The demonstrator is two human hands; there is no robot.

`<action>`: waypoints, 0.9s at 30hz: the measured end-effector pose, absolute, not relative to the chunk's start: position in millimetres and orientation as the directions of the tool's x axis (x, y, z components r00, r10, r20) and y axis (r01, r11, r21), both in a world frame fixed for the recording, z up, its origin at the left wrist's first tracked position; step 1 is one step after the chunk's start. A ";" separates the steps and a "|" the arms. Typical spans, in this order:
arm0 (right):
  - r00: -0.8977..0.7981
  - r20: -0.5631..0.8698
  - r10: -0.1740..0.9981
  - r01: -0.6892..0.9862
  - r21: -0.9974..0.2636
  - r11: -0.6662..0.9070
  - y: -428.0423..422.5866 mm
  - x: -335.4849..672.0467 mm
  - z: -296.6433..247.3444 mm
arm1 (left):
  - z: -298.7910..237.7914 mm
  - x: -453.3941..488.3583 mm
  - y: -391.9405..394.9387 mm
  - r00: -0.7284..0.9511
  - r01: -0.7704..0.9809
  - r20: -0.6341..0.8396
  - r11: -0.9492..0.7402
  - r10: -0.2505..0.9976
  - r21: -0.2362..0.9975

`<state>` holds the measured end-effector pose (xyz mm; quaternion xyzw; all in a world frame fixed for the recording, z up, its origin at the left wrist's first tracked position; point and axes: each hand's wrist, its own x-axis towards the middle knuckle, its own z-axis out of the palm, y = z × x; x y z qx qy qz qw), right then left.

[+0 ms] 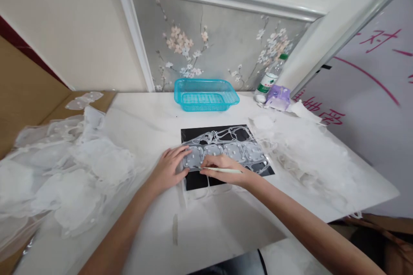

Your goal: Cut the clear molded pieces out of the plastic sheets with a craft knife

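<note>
On the white marble-look table, toward the near edge, a black mat carries a web of clear film with four square patches in a row, all four seemingly in place and joined to the surrounding film. Heaps of similar translucent film lie left and right of the mat, so much of this material looks handled, though how much is left I can't judge. The left hand lies open, fingers spread and pressing on the web's left end. The right hand is closed in a pen grip around a pale slender stick, its tip at the patches
</note>
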<state>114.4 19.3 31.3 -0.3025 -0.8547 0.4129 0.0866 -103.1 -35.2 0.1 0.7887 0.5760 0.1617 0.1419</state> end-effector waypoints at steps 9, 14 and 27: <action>-0.857 -0.105 0.504 0.425 -0.697 0.578 24.9 116.7 34.5 | -2.0 -103.5 -34.1 0.287 0.870 0.102 -0.304 0.952 0.388; -0.919 -0.070 0.388 0.346 -0.615 0.709 29.3 115.4 35.7 | -2.8 -103.4 -32.6 0.282 0.877 0.070 -0.287 0.957 0.386; -0.978 -0.025 0.208 0.209 -0.092 0.974 35.0 89.6 28.9 | -0.3 -101.8 -31.5 0.230 0.834 0.080 -0.239 0.970 0.498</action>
